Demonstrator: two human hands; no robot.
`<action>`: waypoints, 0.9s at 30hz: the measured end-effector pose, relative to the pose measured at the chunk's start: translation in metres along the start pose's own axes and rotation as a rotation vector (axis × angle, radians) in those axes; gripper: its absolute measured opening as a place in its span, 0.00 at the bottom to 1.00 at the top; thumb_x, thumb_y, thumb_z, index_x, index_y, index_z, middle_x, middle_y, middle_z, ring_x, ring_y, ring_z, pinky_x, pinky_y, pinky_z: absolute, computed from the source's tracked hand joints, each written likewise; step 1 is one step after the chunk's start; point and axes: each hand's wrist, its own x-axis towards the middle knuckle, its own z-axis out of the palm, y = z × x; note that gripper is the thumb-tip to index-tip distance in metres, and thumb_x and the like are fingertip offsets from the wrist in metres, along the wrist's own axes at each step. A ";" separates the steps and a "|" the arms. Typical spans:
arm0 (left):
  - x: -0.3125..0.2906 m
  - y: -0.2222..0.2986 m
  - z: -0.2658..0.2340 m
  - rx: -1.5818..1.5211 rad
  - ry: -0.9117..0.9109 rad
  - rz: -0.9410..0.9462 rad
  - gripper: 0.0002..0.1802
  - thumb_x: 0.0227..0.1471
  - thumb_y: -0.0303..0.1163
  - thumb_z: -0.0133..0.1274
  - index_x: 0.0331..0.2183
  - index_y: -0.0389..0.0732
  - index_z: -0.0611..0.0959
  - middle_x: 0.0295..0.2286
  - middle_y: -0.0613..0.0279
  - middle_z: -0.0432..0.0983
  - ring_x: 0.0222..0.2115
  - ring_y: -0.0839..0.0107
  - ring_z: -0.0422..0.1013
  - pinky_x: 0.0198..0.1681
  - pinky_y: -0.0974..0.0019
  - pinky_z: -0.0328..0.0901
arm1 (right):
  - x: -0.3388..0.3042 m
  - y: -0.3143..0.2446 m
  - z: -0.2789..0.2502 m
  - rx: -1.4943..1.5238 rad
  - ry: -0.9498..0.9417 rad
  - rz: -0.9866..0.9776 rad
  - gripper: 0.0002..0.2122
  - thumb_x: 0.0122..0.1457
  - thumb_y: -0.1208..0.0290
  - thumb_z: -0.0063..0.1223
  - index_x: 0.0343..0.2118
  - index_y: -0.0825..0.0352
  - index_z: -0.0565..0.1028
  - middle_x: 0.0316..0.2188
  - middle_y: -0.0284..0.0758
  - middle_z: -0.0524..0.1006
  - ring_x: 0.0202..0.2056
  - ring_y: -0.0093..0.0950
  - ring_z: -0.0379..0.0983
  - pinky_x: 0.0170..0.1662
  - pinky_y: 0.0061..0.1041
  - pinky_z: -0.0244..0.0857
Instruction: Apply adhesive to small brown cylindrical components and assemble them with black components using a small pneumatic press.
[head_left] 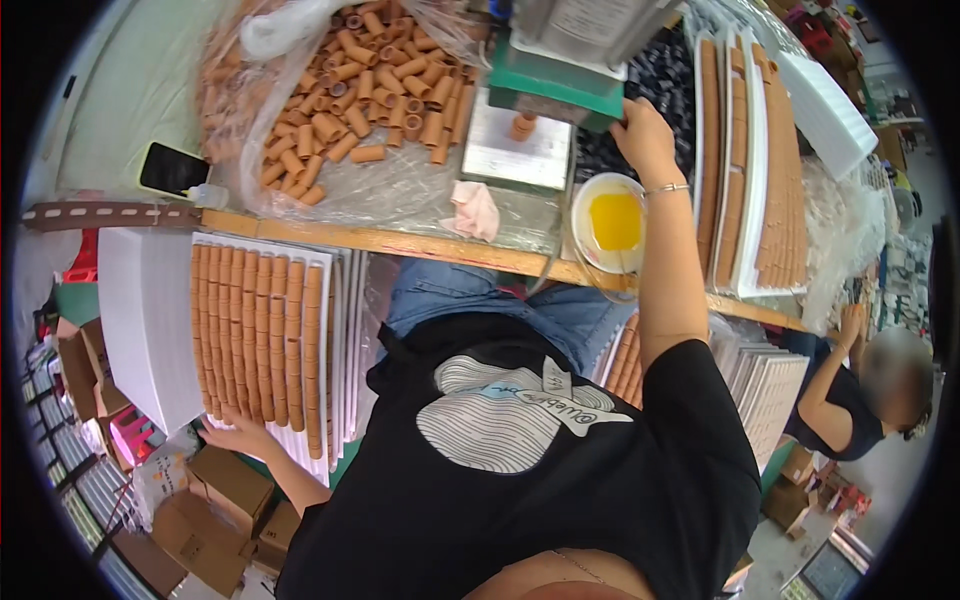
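Head view, clock taken from frame centre, near to far. Left hand (240,435) at 8 o'clock: fingers apart, not wrapped round anything, tips at the bottom end of the tube rows on a white board (315,350). Can't tell if it presses on them. Rows of orange-brown tubes (255,330) cover that board's face at 9 o'clock; more white boards stand just beside it.

Next out, wood-edged counter (400,241) runs across. On it: crumpled pink cloth (473,211) at 12, white cup (580,228) with yellow liquid (616,221) at 2.

Further out at 12: metal plate (490,160), one brown tube piece (521,127) on it, directly below the green press head (550,88). Can't tell if press and piece touch. Right hand (645,137) at 1 o'clock, fingers bent against the press head's right end; can't tell whether they're clamped on it.

Loose tube pile (375,85) at 11 on clear plastic, phone (173,170) at 10, black parts (660,80) at 1 behind the right hand. Upright tube-covered boards (775,180) at 2. Co-worker (835,405) well apart at 4.
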 end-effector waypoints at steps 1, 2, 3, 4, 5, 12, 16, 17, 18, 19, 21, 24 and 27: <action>0.011 0.046 -0.001 -0.168 0.077 0.072 0.32 0.58 0.38 0.51 0.56 0.28 0.63 0.56 0.39 0.58 0.55 0.52 0.61 0.57 0.52 0.58 | 0.001 0.001 0.005 -0.065 0.007 -0.023 0.09 0.49 0.68 0.61 0.35 0.56 0.80 0.31 0.35 0.75 0.35 0.37 0.75 0.38 0.34 0.69; 0.024 0.093 -0.006 -0.226 -0.018 0.104 0.28 0.57 0.33 0.52 0.54 0.28 0.66 0.53 0.41 0.62 0.53 0.53 0.63 0.56 0.54 0.60 | 0.002 0.002 0.010 -0.073 0.023 -0.026 0.09 0.49 0.68 0.62 0.35 0.56 0.79 0.30 0.35 0.74 0.35 0.37 0.75 0.38 0.35 0.69; 0.035 0.124 -0.003 -0.282 -0.109 0.127 0.25 0.56 0.29 0.54 0.52 0.27 0.68 0.51 0.43 0.67 0.51 0.55 0.66 0.55 0.55 0.62 | 0.003 0.001 0.013 -0.083 0.039 -0.037 0.09 0.48 0.68 0.62 0.35 0.56 0.79 0.30 0.35 0.74 0.35 0.38 0.75 0.38 0.35 0.69; 0.045 0.138 0.014 -0.351 -0.140 0.303 0.17 0.56 0.26 0.53 0.47 0.29 0.74 0.46 0.46 0.73 0.49 0.58 0.68 0.53 0.59 0.64 | 0.004 -0.001 0.014 -0.066 0.068 -0.066 0.09 0.47 0.68 0.63 0.34 0.56 0.79 0.29 0.35 0.74 0.35 0.37 0.75 0.37 0.36 0.69; 0.048 0.195 0.021 -0.649 -0.182 0.324 0.11 0.54 0.24 0.53 0.41 0.31 0.79 0.43 0.49 0.75 0.47 0.58 0.69 0.51 0.61 0.64 | 0.004 -0.001 0.012 -0.052 0.086 -0.067 0.10 0.46 0.69 0.64 0.33 0.58 0.77 0.30 0.35 0.74 0.34 0.37 0.75 0.37 0.36 0.69; 0.065 0.389 0.078 -0.720 -0.544 1.053 0.17 0.40 0.20 0.59 0.38 0.36 0.80 0.37 0.54 0.76 0.40 0.54 0.70 0.45 0.59 0.65 | -0.014 0.017 -0.001 0.197 0.127 0.091 0.06 0.51 0.75 0.58 0.31 0.64 0.73 0.27 0.39 0.77 0.31 0.41 0.75 0.36 0.36 0.68; 0.061 0.410 0.110 -0.580 -0.692 1.124 0.16 0.39 0.23 0.61 0.36 0.36 0.81 0.34 0.53 0.75 0.39 0.53 0.69 0.43 0.57 0.65 | -0.034 0.026 -0.011 0.123 0.064 -0.005 0.10 0.51 0.71 0.60 0.37 0.60 0.77 0.31 0.36 0.76 0.32 0.38 0.75 0.37 0.35 0.69; 0.058 0.412 0.109 -0.540 -0.796 1.097 0.16 0.40 0.23 0.61 0.36 0.36 0.81 0.35 0.53 0.75 0.40 0.53 0.69 0.44 0.58 0.64 | -0.039 0.025 -0.012 0.127 0.029 -0.007 0.11 0.50 0.70 0.61 0.38 0.59 0.77 0.32 0.35 0.76 0.33 0.38 0.75 0.37 0.35 0.69; 0.059 0.414 0.108 -0.555 -0.794 1.098 0.14 0.40 0.24 0.61 0.35 0.35 0.81 0.34 0.52 0.76 0.39 0.53 0.69 0.43 0.57 0.64 | -0.038 0.022 -0.011 0.083 0.008 -0.022 0.11 0.49 0.69 0.61 0.37 0.58 0.78 0.32 0.34 0.76 0.33 0.38 0.75 0.38 0.35 0.69; 0.062 0.415 0.106 -0.559 -0.792 1.106 0.14 0.40 0.24 0.61 0.35 0.35 0.81 0.34 0.52 0.76 0.39 0.53 0.69 0.43 0.57 0.64 | -0.033 0.021 -0.008 0.078 -0.012 -0.048 0.10 0.49 0.69 0.62 0.36 0.58 0.77 0.32 0.35 0.76 0.33 0.39 0.75 0.37 0.36 0.69; 0.062 0.416 0.098 -0.550 -0.754 1.099 0.12 0.40 0.27 0.61 0.33 0.37 0.81 0.33 0.54 0.77 0.37 0.52 0.71 0.41 0.56 0.65 | -0.024 0.015 -0.009 0.038 -0.008 -0.101 0.10 0.49 0.71 0.61 0.34 0.61 0.74 0.30 0.36 0.75 0.32 0.38 0.75 0.35 0.35 0.68; 0.049 0.406 0.094 -0.725 -0.891 0.869 0.14 0.46 0.26 0.59 0.38 0.38 0.80 0.32 0.57 0.78 0.35 0.63 0.74 0.37 0.65 0.67 | -0.016 0.013 -0.008 0.082 0.081 -0.060 0.08 0.51 0.69 0.59 0.32 0.61 0.73 0.29 0.38 0.77 0.33 0.41 0.75 0.35 0.39 0.68; 0.031 0.412 0.078 -0.923 -1.122 0.641 0.14 0.49 0.23 0.57 0.41 0.39 0.80 0.33 0.62 0.78 0.33 0.76 0.73 0.35 0.75 0.66 | -0.029 0.023 -0.020 0.239 0.199 0.077 0.05 0.51 0.70 0.59 0.29 0.62 0.77 0.29 0.38 0.77 0.32 0.40 0.75 0.34 0.35 0.68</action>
